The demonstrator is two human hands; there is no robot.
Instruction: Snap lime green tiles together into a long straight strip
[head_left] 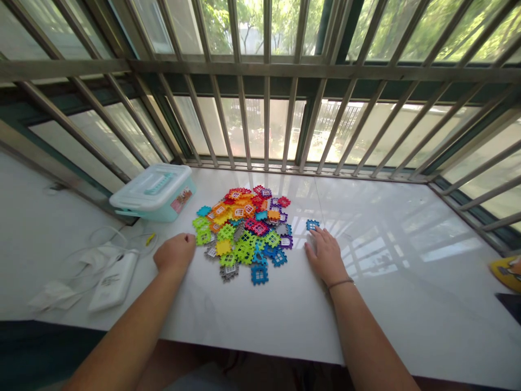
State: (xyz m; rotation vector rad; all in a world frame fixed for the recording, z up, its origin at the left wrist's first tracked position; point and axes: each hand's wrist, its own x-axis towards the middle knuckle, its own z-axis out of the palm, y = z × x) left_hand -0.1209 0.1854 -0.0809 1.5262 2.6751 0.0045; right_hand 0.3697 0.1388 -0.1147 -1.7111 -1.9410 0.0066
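Observation:
A pile of colourful plastic interlocking building tiles (244, 231) with notched edges, many with window cut-outs, lies on the white marbled tabletop (293, 309). Left of the pile, my left hand (175, 253) rests on the table in a fist, close to the green tiles; nothing shows in it. On the other side, my right hand (325, 252) lies palm down with its fingers stretched forward. Its fingertips touch or nearly touch a single blue window tile (312, 224), which sits apart from the pile. A thin band circles the right wrist.
A pale turquoise storage box (163, 195) with a white lid stands at the back left. Nearer lie a white power bank or adapter (114, 279), white cables and tissue (57, 296). Barred windows (266, 119) border the table. A yellow object (507, 271) shows at far right.

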